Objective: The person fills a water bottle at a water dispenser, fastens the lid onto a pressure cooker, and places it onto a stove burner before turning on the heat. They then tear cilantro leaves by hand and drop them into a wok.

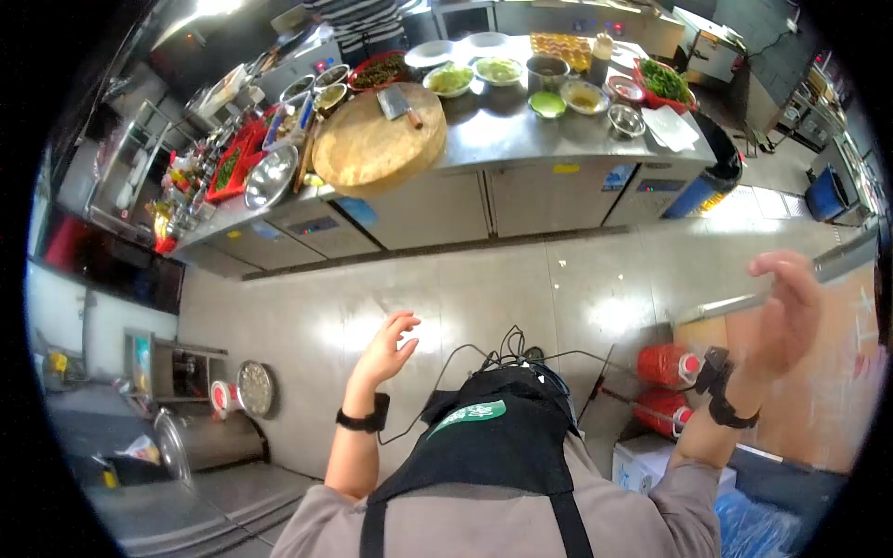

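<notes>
My left hand is raised over the floor in front of me, its fingers loosely bent and apart, with nothing in it. Out to the right, my right hand is lifted beside an orange-brown surface; it looks slightly blurred, its fingers half curled and no object visible in it. Both wrists carry black bands. Across the floor, a steel counter bears a round wooden chopping board with a cleaver lying on it. Neither hand touches these.
Bowls of cut greens, a red basket of leafy vegetables and an egg tray stand on the counter. A steel bowl sits at its left. Red containers are below my right hand. Cables hang by my apron. A person stands behind the counter.
</notes>
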`<state>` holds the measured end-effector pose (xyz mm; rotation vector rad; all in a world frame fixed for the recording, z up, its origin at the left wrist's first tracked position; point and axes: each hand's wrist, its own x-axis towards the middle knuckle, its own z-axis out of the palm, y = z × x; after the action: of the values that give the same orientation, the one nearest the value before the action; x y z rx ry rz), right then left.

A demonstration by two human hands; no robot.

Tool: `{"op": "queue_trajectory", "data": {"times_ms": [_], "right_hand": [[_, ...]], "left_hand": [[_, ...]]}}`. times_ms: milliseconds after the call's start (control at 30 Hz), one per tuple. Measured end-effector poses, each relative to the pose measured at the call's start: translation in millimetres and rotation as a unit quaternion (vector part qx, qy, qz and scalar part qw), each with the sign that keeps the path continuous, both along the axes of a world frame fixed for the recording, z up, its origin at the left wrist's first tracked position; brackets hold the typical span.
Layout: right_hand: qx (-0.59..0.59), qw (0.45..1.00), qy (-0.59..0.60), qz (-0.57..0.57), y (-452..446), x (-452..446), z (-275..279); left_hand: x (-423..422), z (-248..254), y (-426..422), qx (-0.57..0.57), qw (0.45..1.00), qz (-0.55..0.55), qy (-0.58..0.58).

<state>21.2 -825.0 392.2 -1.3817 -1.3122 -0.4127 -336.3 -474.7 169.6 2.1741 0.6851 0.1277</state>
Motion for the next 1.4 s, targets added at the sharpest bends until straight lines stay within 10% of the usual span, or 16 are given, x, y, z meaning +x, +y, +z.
{"op": "queue_trajectory", "data": {"times_ms": [233,833,1400], "right_hand": [[0.013,0.916,-0.297,0.271,119.0,98.8,151.4],[-0.07,0.945,-0.249,0.199,467.2,94.6,138.3],[-0.063,0.942,-0.263,0.2,606.1,130.8,161.0]], "left_hand": [[85.6,21.6,95.0,0.06,0.996,0.064,-0.028],[225.8,-116.3,499.9,0.245,0.949,0.182,-0.082],[258.1,-151.0,542.2,0.365,0.888,0.28,0.001]]}}
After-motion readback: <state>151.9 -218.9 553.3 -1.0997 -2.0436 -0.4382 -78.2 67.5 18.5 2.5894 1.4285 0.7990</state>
